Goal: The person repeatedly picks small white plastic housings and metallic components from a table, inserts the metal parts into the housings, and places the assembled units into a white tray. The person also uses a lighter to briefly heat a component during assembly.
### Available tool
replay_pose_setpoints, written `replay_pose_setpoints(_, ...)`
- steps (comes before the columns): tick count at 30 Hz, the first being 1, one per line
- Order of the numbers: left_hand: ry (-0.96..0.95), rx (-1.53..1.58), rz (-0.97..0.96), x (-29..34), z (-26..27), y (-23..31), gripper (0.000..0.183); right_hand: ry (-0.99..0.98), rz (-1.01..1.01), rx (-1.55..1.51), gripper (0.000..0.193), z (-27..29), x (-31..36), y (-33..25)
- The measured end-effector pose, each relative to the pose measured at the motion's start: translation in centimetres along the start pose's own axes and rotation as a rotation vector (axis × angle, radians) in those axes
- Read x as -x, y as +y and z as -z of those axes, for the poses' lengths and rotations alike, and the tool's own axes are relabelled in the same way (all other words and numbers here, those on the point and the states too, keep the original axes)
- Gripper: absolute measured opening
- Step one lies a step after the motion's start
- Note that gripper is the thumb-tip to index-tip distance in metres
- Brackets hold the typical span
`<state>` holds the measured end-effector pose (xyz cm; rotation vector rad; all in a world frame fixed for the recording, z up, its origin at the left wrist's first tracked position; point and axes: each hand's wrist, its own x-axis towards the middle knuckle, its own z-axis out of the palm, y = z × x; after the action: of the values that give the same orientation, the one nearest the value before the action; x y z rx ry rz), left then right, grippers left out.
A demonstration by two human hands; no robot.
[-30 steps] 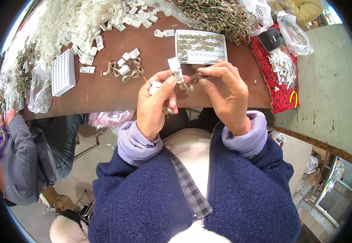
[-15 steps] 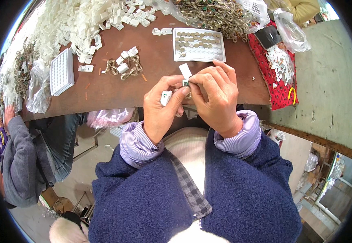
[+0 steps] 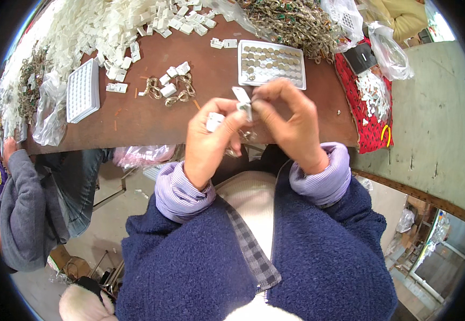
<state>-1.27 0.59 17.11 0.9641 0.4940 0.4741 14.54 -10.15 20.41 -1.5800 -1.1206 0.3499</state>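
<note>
My left hand is closed round two small white plastic battery cases. One case stands up between thumb and fingertips with its lid flap raised. The other case lies against the fingers, and a bit of coiled clear wire hangs below the hand. My right hand is beside the raised flap, thumb and forefinger pinched together. Whatever is in that pinch is too small and blurred to name. Beyond my hands, a white tray holds rows of coin cells.
Finished-looking wire coils with white cases lie left of centre. Stacked white trays, heaped white cases and tangled light strings fill the back and left. A red patterned cloth bears white scraps. Another person's grey sleeve is at left.
My right hand has shifted slightly right and its fingers have turned, with the pinch now higher by the flap. The upright case has tilted a little in my left hand. The whole view has shifted slightly.
</note>
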Motion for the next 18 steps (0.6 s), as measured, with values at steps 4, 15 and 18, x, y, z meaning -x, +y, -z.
replay_pose_setpoints(4,0.185,0.161,-0.072,-1.5,1.3,0.9,0.027,0.066,0.085,0.274,0.020,-0.2,-3.2,2.0)
replay_pose_setpoints(15,0.138,0.198,-0.032,-3.2,1.6,1.3,0.033,-0.027,-0.098,0.280,0.015,-0.1,-4.5,3.2)
replay_pose_setpoints(18,0.113,0.203,-0.026,-3.4,1.6,1.4,0.032,0.024,-0.026,0.414,0.014,-0.2,-4.7,3.2)
